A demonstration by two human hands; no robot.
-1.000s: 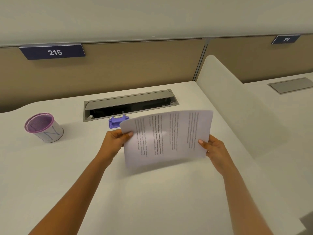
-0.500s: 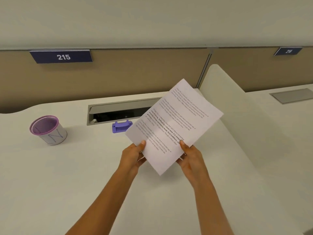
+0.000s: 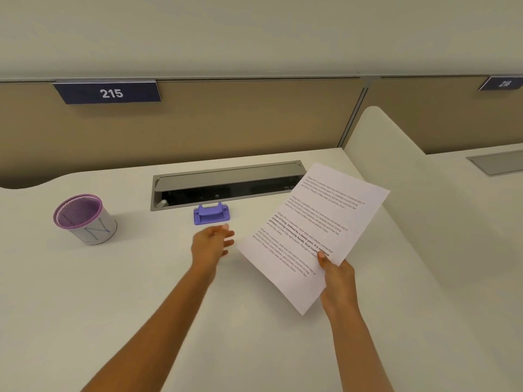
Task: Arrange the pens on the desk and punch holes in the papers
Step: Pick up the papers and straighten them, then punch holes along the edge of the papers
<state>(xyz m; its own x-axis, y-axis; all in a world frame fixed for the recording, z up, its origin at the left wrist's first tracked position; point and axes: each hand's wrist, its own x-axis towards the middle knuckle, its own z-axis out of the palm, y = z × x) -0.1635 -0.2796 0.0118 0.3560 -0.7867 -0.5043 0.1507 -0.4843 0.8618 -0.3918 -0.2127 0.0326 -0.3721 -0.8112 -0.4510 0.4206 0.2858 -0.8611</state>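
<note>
While papers [image 3: 314, 236] are pinched by right hand [image 3: 336, 274] | left hand [image 3: 210, 244] empty, fingers slack, punch [image 3: 211, 215] just beyond | sheets judged light, limp: edge grip advised.

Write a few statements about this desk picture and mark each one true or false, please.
1. The right hand holds the paper. True.
2. The left hand grips the hole punch. False: it is open, close to the hole punch, holding nothing.
3. The cup stands upright, left of the hole punch. True.
4. The paper lies flat on the table top. False: it is held up above the desk.
5. The number plate above the cup reads 216. False: the sign reads 215.
</note>
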